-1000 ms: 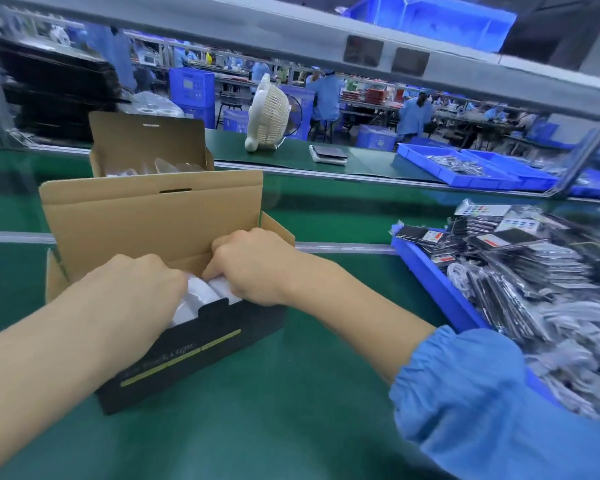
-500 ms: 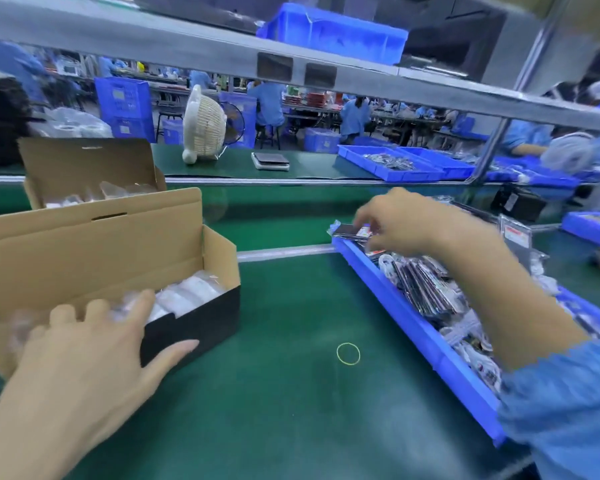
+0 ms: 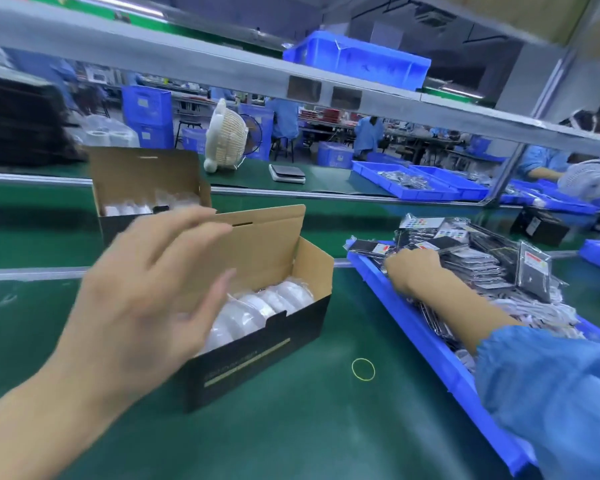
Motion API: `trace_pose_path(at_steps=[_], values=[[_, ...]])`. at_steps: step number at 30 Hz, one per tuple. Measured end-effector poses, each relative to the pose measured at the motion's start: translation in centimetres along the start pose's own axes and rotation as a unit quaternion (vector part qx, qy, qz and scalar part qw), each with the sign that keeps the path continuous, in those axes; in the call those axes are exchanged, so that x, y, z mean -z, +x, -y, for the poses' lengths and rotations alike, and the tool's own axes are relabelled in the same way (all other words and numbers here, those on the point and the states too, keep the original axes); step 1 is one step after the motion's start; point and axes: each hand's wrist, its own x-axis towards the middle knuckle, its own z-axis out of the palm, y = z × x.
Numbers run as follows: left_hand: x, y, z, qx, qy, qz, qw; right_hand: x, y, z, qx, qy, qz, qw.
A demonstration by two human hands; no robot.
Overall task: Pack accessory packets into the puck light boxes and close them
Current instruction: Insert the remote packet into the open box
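one open box [image 3: 257,327] under left fingers [image 3: 201,233]

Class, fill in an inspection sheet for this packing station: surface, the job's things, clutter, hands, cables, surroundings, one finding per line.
Surface: green mat, a metal rail across it.
Job's things: near puck light box open, lid up, wrapped white lights inside; second open box behind it; accessory packets piled in the blue tray.
Clutter: yellow rubber band loose on the mat.
Hands: left hand open and blurred, above the near box; right hand down among the packets, grip hidden.
Cables: white bundles in the tray.
Surroundings: small fan, scale, blue bins, workers beyond.
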Motion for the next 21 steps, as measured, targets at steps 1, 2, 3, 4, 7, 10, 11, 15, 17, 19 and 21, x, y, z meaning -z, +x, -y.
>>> trace_pose_path(at_steps=[1,2,3,4,7,10,11,15,17,19,21], values=[[0.5,-0.4,1.0,0.055,-0.033,-0.034,0.997,0.1,0.1,0.0,-0.017,0.03,-0.011,0.999],[0.7,-0.7,1.5,0.137,-0.068,-0.046,0.987,0.1,0.2,0.0,-0.035,0.059,-0.025,0.997],[0.5,-1.3,1.7,0.236,-0.103,-0.034,0.966,0.4,0.3,-0.1,-0.052,0.088,-0.039,0.994],[0.2,-1.7,1.8,0.335,-0.149,0.001,0.93,0.6,0.2,-0.2,-0.066,0.119,-0.057,0.989],[-1.3,-2.7,1.4,0.481,-0.321,0.082,0.812,3.1,-0.9,-0.4,-0.075,0.261,-0.165,0.948],[-1.9,-3.4,1.6,0.51,-0.416,0.061,0.751,8.9,-5.0,1.0,0.039,0.519,-0.303,0.799],[-1.9,-3.5,1.4,0.521,-0.43,0.044,0.736,10.9,-6.9,2.1,0.121,0.621,-0.294,0.717],[-1.4,-5.0,1.1,0.529,-0.498,-0.016,0.687,14.4,-11.2,9.5,0.382,0.593,-0.148,0.693],[-1.3,-5.1,1.1,0.523,-0.505,-0.032,0.686,14.1,-11.3,13.2,0.416,0.497,-0.111,0.754],[-1.5,-5.0,1.2,0.521,-0.514,-0.039,0.68,13.5,-11.1,15.5,0.407,0.512,-0.098,0.75],[-1.5,-5.0,1.1,0.521,-0.519,-0.042,0.676,13.0,-11.0,16.5,0.377,0.556,-0.085,0.736]])
